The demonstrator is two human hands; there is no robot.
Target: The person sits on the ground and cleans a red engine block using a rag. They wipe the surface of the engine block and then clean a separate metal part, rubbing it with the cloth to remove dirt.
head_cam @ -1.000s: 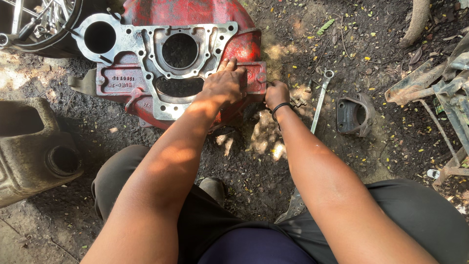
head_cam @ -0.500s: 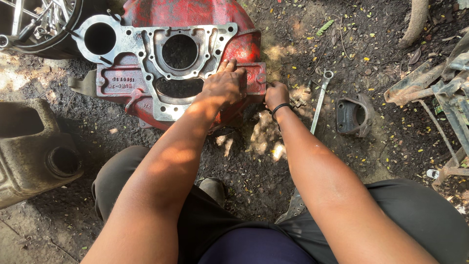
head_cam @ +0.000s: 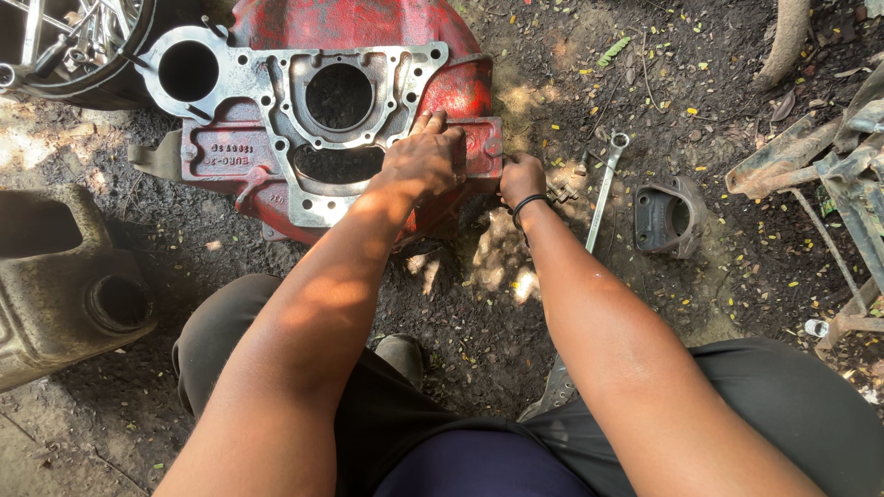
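A large red cast housing (head_cam: 341,120) with a bare metal flange and round openings lies on dark soil. My left hand (head_cam: 424,156) rests palm-down on its right side, fingers spread over the flange. At the housing's right edge my right hand (head_cam: 522,177), with a black band on the wrist, is closed against the red rim; what it grips is hidden by the fingers.
A combination wrench (head_cam: 603,189) lies on the ground right of the housing, and a dark metal bracket (head_cam: 670,216) beyond it. A grimy casting (head_cam: 64,285) sits at left. Rusty metal bars (head_cam: 829,166) lie at the right. A tub of parts (head_cam: 74,46) stands at top left.
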